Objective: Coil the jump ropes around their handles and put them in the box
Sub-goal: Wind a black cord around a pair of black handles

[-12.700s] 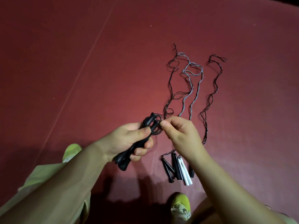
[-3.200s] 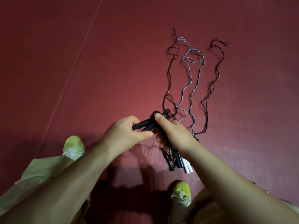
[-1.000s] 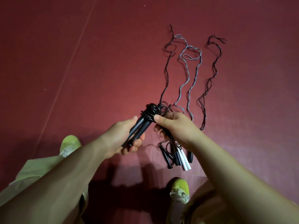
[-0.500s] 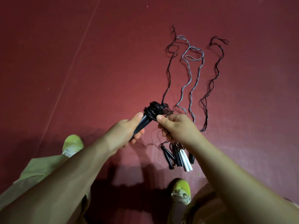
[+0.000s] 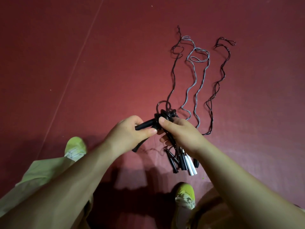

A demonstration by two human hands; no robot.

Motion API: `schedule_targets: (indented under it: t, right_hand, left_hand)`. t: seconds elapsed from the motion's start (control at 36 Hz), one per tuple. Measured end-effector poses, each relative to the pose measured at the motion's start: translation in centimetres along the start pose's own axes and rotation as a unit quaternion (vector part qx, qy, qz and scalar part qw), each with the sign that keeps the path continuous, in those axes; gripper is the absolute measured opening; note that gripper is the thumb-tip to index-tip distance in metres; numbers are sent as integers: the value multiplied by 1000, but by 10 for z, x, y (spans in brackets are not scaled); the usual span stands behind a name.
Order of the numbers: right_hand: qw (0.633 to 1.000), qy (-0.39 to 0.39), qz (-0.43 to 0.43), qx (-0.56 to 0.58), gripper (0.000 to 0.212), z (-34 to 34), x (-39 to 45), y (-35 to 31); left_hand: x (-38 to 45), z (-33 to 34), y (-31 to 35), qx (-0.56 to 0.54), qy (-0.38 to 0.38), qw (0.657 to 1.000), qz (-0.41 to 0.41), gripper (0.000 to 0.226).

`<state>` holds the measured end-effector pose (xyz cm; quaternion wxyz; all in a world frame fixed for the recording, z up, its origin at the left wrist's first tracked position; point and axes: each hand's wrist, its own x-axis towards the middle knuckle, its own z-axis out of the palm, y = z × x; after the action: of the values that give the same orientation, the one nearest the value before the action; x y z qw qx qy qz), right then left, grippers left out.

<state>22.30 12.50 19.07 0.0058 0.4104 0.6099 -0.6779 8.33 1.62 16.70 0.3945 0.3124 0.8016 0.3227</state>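
Yellow-green shoes [image 5: 184,193] nearest, on red floor [image 5: 82,63]. Spare handles [image 5: 183,162], black and white, bunched just beyond. Above those, left hand [image 5: 128,134] gripping black handles [image 5: 145,125]; right hand [image 5: 179,133] pinching black rope [image 5: 172,83] at coil [image 5: 165,115] on handle tops. Rope tail trailing far across floor, beside grey rope [image 5: 194,76] and second black rope [image 5: 221,75]. No box in view. Risk: loose loop above coil slipping off if pinch slackens; tail snagging grey rope.

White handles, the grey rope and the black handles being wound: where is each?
white handles [image 5: 191,166], head view, mid-shaft
grey rope [image 5: 193,83], head view, wavy strand on floor
black handles [image 5: 145,125], head view, bare shaft
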Motion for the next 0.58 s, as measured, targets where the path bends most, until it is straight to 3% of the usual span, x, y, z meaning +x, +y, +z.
schedule_targets:
  t: [0.11,0.39,0.47,0.53,0.58]
  right_hand:
    - [1000,-4,-24,3,24,0,-1,-1]
    - [998,-8,-58,16,44,2,-2,-5]
    - [997,6,-75,18,35,3,-2,-5]
    - [996,15,-83,35,42,2,-2,-4]
    - [994,19,-87,64,66,0,-2,-2]
  left_hand:
    - [-5,0,5,41,10,999,18,31]
    - [-15,3,15,123,-17,992,17,51]
    - [-15,3,15,-75,-152,985,-30,51]
    - [-19,0,20,-211,-259,939,-88,42]
    - [-23,-1,23,-272,-343,890,-126,53]
